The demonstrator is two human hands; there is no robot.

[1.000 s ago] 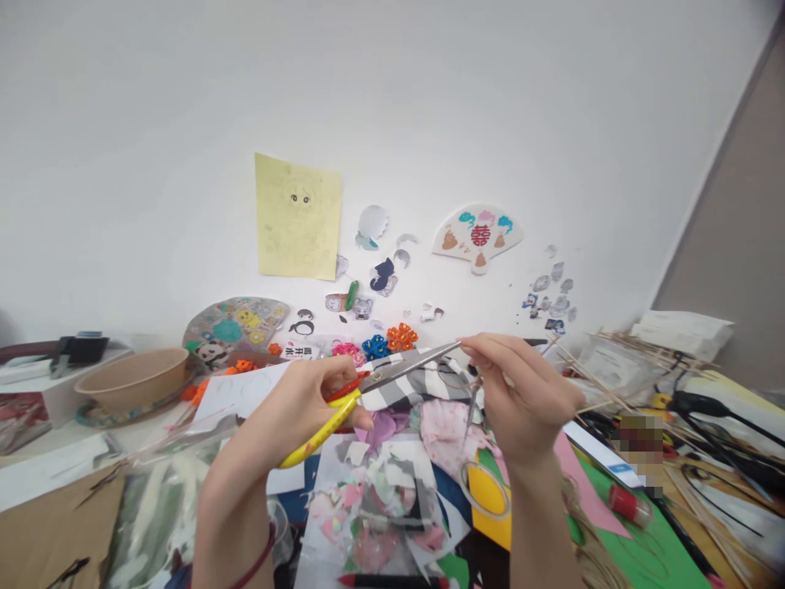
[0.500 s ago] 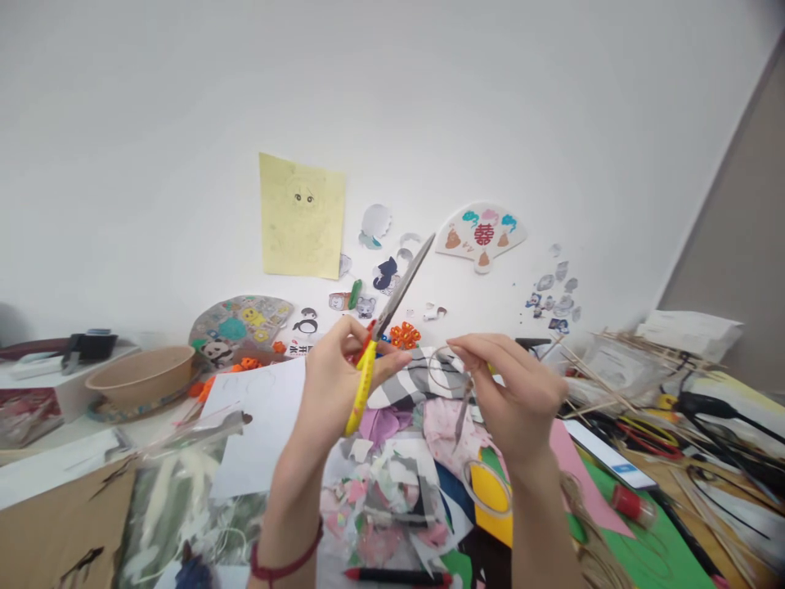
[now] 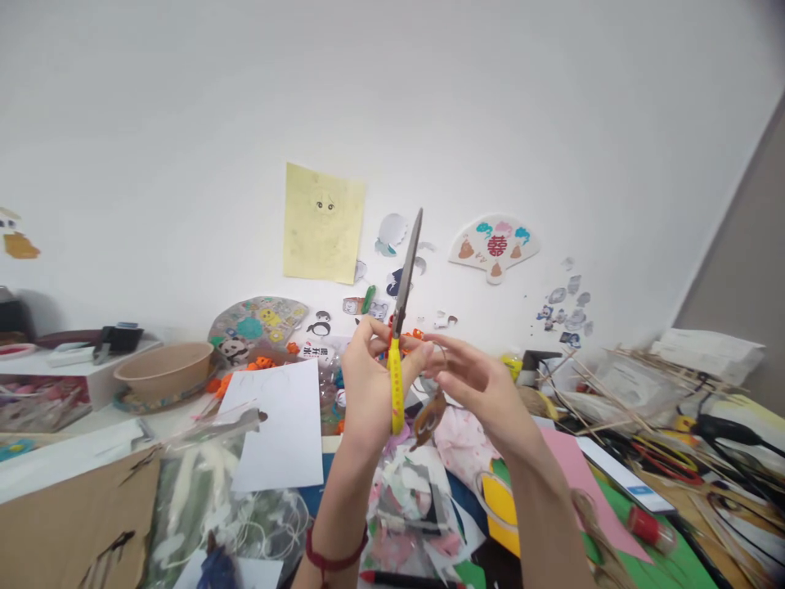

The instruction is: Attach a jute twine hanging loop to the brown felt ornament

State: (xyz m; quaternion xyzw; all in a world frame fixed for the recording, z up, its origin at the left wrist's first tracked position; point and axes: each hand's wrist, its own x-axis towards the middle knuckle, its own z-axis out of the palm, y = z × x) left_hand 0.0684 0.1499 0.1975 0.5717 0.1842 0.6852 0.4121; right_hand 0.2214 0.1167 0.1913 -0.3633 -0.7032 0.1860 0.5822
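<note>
My left hand is closed around scissors with yellow handles, its thumb lying across them. Their metal blades stand together, pointing up toward the wall. Close by on the right, my right hand pinches a thin ring, partly hidden by the fingers. From below that ring hangs a small flat brown piece with a darker, lighter-edged pattern; its exact kind I cannot make out. The fingertips of both hands nearly meet beside the scissors' handles. A dark red cord bracelet circles my left wrist.
Under my hands lies a bag of paper scraps, with another hoop beside it. White paper, cardboard and a basin are on the left. A phone, a red thread spool and thin sticks lie right.
My hands have drawn together, the right one moving left toward the scissors. The scissors have turned more upright. The hanging piece now shows its brown face, and the view has shifted slightly left.
</note>
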